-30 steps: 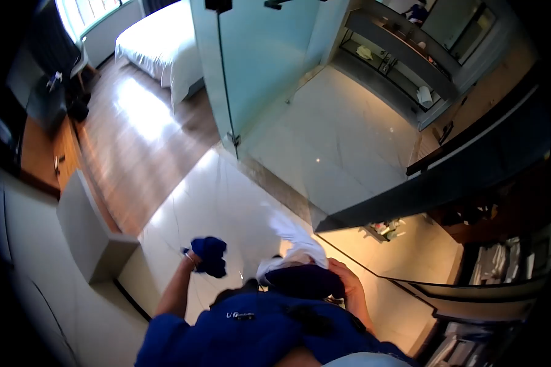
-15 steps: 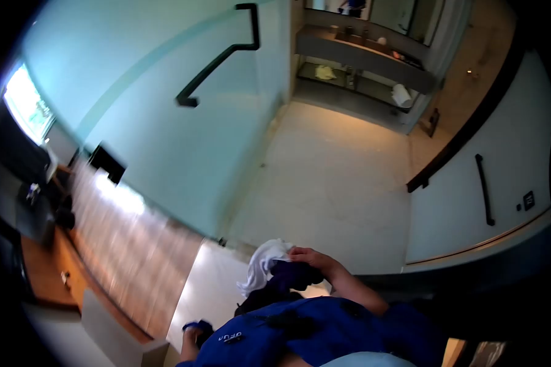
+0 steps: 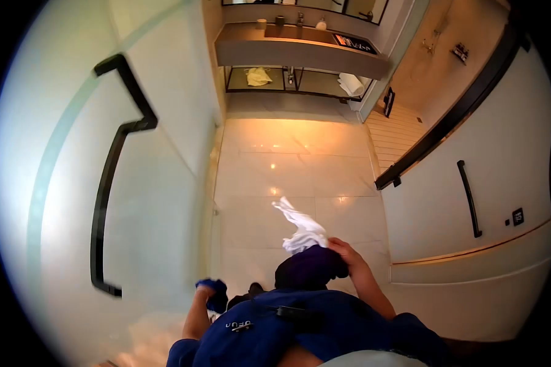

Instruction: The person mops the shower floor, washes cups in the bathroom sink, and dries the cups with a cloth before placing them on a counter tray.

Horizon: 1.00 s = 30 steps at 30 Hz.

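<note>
White-and-purple cloth bundle (image 3: 309,268) is grasped by the inward-angled right hand (image 3: 345,251), the low-held left hand (image 3: 203,290) clasping blue cloth (image 3: 217,296).

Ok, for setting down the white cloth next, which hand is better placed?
Right, probably. The right hand grips the dark purple cloth, close beside the white cloth. The left hand is apart from both, occupied with blue cloth.

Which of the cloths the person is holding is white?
The white cloth by the right hand; the dark purple cloth beside it and the blue cloth at the left hand are darker.
</note>
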Each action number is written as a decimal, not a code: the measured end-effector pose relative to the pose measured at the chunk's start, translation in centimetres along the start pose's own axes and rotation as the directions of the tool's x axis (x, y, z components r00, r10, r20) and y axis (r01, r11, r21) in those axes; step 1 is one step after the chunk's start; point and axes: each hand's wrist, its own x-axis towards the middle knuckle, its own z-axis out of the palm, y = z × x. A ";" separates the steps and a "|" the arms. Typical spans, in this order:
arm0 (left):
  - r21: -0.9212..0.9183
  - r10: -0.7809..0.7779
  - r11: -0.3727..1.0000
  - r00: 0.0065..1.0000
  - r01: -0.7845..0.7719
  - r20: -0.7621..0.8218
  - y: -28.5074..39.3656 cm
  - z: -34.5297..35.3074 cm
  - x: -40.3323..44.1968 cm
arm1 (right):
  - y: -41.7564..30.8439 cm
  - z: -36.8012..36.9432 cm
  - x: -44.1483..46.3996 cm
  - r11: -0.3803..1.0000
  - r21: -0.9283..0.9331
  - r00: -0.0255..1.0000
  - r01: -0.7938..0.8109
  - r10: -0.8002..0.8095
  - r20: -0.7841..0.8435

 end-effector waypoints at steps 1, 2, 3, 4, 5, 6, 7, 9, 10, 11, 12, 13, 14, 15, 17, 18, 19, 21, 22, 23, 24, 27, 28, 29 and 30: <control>0.021 0.148 0.989 0.977 -0.147 -0.152 -1.0 -6.5 2.2 | -1.0 -0.7 0.8 1.000 0.021 0.997 0.023 -0.022 -0.080; 0.108 0.169 0.984 0.932 -0.141 -0.320 -0.4 -14.2 2.8 | -2.3 -1.5 2.0 0.998 0.040 0.987 0.047 -0.040 -0.158; 0.122 0.166 0.985 0.881 -0.125 -0.442 -0.7 -19.9 4.9 | -3.5 -3.1 4.3 0.997 0.049 0.985 0.055 -0.046 -0.165; 0.052 0.141 0.990 0.874 -0.132 -0.465 -2.1 -23.0 8.7 | -4.3 -4.9 6.7 0.996 0.033 0.978 0.083 -0.075 -0.193; 0.062 0.127 0.992 0.819 -0.111 -0.560 -3.6 -24.2 12.6 | -5.5 -6.8 8.6 0.994 0.015 0.971 0.105 -0.099 -0.219; -0.181 0.126 0.941 0.793 -0.285 -0.596 -5.4 -24.7 17.0 | -7.0 -8.1 10.0 0.995 0.018 0.969 0.093 -0.087 -0.230; -0.155 0.134 0.946 0.780 -0.284 -0.611 -5.4 -27.3 18.9 | -9.8 -9.3 12.2 0.993 -0.006 0.949 0.120 -0.117 -0.293; -0.077 0.105 0.969 0.673 -0.234 -0.732 -5.2 -30.1 18.7 | -14.1 -12.3 15.8 0.978 -0.039 0.919 0.207 -0.208 -0.334; -0.132 0.008 0.986 0.821 -0.102 -0.571 -5.4 -29.7 20.2 | -16.1 -14.1 17.7 0.966 -0.048 0.911 0.254 -0.256 -0.324; -0.119 0.029 0.986 0.830 -0.114 -0.557 -6.0 -29.3 20.9 | -19.4 -14.8 19.2 0.958 0.004 0.910 0.287 -0.271 -0.314; -0.119 0.050 0.984 0.839 -0.135 -0.542 -5.9 -29.1 21.5 | -22.6 -16.1 21.2 0.955 0.016 0.898 0.297 -0.274 -0.344; -0.065 0.035 0.996 0.925 -0.065 -0.378 -5.6 -29.4 21.5 | -25.9 -17.5 22.8 0.944 -0.007 0.873 0.329 -0.307 -0.379; -0.170 -0.143 0.979 0.970 0.110 -0.196 -4.4 -30.4 21.3 | -29.7 -18.3 24.3 0.924 -0.128 0.815 0.359 -0.378 -0.438; -0.199 -0.180 0.968 0.974 0.150 -0.140 -3.3 -31.1 20.4 | -33.6 -18.9 25.5 0.912 -0.145 0.796 0.384 -0.407 -0.448; -0.264 -0.233 0.936 0.972 0.233 0.032 -2.9 -31.5 21.3 | -41.3 -21.0 28.8 0.877 -0.172 0.768 0.449 -0.477 -0.427; -0.283 -0.246 0.921 0.963 0.268 0.111 -3.1 -32.0 22.3 | -45.1 -22.6 30.9 0.854 -0.179 0.757 0.489 -0.517 -0.400; -0.295 -0.253 0.908 0.950 0.298 0.183 -3.2 -33.0 23.5 | -49.3 -23.7 32.6 0.812 -0.259 0.706 0.523 -0.583 -0.402; -0.305 -0.243 0.891 0.922 0.335 0.301 -4.4 -34.2 26.7 | -58.3 -24.3 34.9 0.739 -0.354 0.635 0.574 -0.674 -0.377; -0.296 -0.234 0.891 0.908 0.343 0.348 -5.4 -34.9 28.8 | -62.4 -24.2 35.2 0.716 -0.371 0.620 0.592 -0.698 -0.358; -0.287 -0.221 0.893 0.894 0.346 0.390 -6.8 -36.1 31.0 | -66.6 -24.8 36.3 0.651 -0.446 0.545 0.614 -0.758 -0.358; -0.268 -0.205 0.904 0.887 0.334 0.413 -8.3 -37.5 33.6 | -71.4 -25.5 37.2 0.571 -0.528 0.465 0.629 -0.820 -0.333; -0.130 -0.182 0.971 0.972 0.201 0.147 -13.3 -44.5 45.0 | -85.4 -24.6 39.4 0.477 -0.555 0.312 0.681 -0.876 -0.369; -0.092 -0.171 0.981 0.985 0.169 -0.013 -13.6 -45.2 50.7 | -89.4 -23.7 40.0 0.465 -0.527 0.287 0.711 -0.876 -0.387; -0.075 -0.070 0.996 0.978 0.056 -0.198 -12.6 -54.8 51.4 | -93.6 -24.7 41.1 0.386 -0.593 0.259 0.706 -0.921 -0.292; -0.158 -0.037 0.987 0.915 -0.030 -0.402 -10.5 -62.9 51.4 | -97.2 -26.0 42.1 0.300 -0.649 0.230 0.699 -0.954 -0.193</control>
